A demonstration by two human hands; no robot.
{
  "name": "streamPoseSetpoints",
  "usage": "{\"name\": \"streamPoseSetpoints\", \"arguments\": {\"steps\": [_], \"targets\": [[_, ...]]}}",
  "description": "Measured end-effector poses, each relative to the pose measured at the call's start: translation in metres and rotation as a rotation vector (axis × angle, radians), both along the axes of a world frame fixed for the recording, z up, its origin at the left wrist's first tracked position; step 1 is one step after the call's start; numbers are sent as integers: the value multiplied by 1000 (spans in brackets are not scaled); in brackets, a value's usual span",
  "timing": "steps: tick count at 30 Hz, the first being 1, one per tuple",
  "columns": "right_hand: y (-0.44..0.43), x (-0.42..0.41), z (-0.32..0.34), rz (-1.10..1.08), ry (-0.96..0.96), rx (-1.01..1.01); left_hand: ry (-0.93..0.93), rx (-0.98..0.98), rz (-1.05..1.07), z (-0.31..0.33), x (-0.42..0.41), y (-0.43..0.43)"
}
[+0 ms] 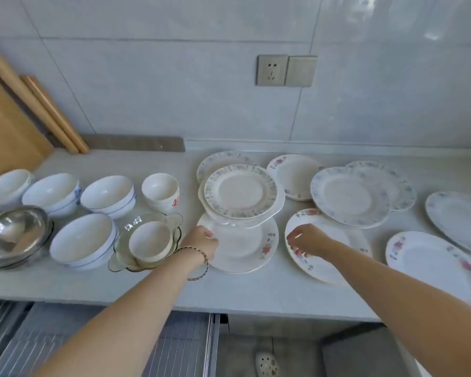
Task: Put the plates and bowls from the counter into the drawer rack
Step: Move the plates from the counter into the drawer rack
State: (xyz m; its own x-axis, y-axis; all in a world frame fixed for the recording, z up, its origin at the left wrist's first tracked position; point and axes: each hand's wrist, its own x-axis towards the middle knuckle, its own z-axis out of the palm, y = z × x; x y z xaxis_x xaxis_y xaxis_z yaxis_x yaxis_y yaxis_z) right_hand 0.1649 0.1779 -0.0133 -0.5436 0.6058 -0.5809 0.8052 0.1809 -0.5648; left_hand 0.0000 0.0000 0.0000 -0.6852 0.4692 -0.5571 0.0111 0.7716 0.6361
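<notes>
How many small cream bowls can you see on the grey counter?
2 tops show: one small cream bowl with red marking, behind, apparently stacked on hidden others; one nested in the clear glass dish.

**No legible writing in view**

Nothing here can be read. The small cream bowl [160, 190] on the worktop [147, 281] bears a red mark on its outer wall, too blurred to tell whether it is a character or a pattern. The plates [239, 191] carry only flower patterns.
</notes>
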Motion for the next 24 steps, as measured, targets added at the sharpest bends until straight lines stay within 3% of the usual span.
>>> {"name": "streamPoseSetpoints", "arguments": {"steps": [5,8,11,16,20,24], "targets": [[71,-44,-37,134,-93,230,-44,24,227,-33,-29,63],[102,-72,-46,180,-35,342,-47,35,447,-46,-47,97],[128,-106,-55,70,23,289,-63,-17,610,-53,-58,118],[152,-144,-80,-167,108,24,-144,-13,657,-73,-67,124],[153,-142,-84,-151,121,79,-343,215,756,-77,-72,115],[131,-127,-72,-130,116,133,-363,192,686,-70,-70,92]]}}
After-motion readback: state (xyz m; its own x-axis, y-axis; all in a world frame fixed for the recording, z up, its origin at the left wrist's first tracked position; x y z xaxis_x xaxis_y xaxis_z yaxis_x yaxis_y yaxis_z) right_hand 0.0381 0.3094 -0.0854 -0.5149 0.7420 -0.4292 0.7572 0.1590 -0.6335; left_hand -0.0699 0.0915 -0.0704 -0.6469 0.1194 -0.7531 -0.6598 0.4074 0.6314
